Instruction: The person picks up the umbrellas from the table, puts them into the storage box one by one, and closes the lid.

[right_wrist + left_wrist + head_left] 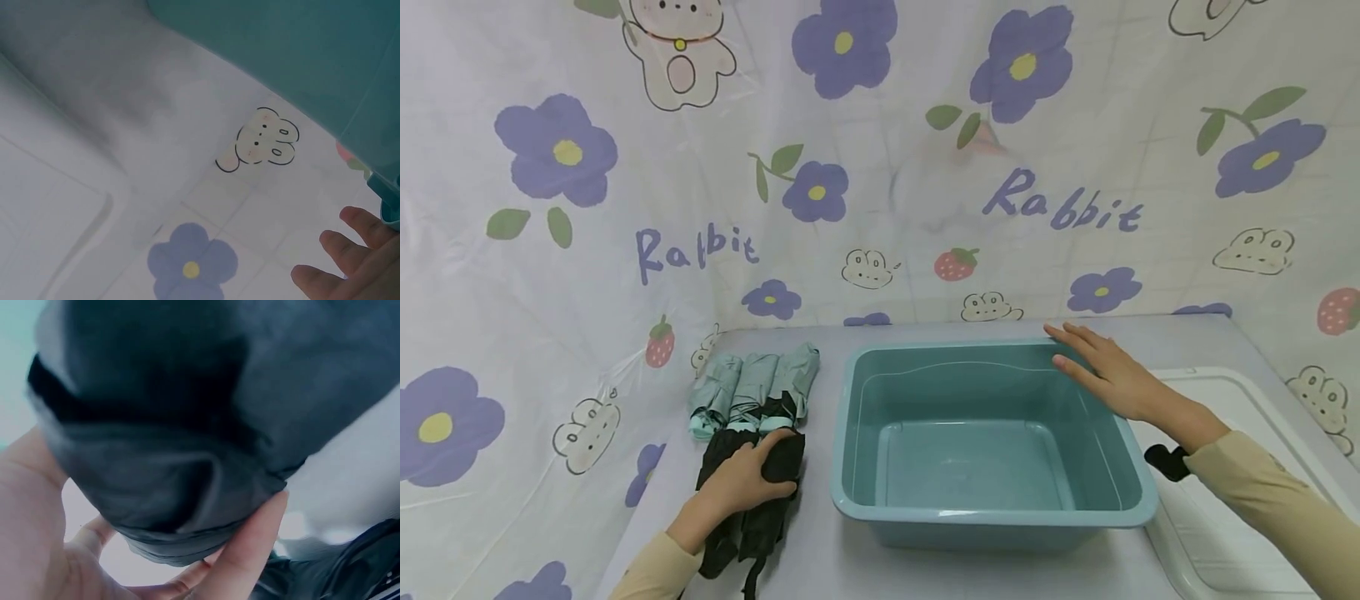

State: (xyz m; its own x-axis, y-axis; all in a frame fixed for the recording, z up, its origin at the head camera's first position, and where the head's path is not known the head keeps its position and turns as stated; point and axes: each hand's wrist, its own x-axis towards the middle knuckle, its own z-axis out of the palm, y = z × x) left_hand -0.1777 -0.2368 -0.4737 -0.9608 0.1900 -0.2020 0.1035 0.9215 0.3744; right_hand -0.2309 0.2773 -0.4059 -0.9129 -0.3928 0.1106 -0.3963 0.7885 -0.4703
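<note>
My left hand [747,477] grips a black folded umbrella [766,527], its thumb and fingers around the fabric. Up close in the left wrist view, the dark fabric bundle [162,469] fills most of the picture between thumb and fingers. Another black folded umbrella [718,552] lies alongside, partly under the hand. Just beyond are several light teal folded bundles [754,379], which look like umbrellas. My right hand [1108,377] rests with straight fingers at the far right rim of a blue-green plastic bin [985,518]. Nothing lies inside the bin.
A white lid [1217,517] lies flat to the right of the bin, under my right forearm. A patterned curtain [910,167] hangs behind and around the pale tabletop [820,567]. A dark band [1167,462] sits at my right wrist.
</note>
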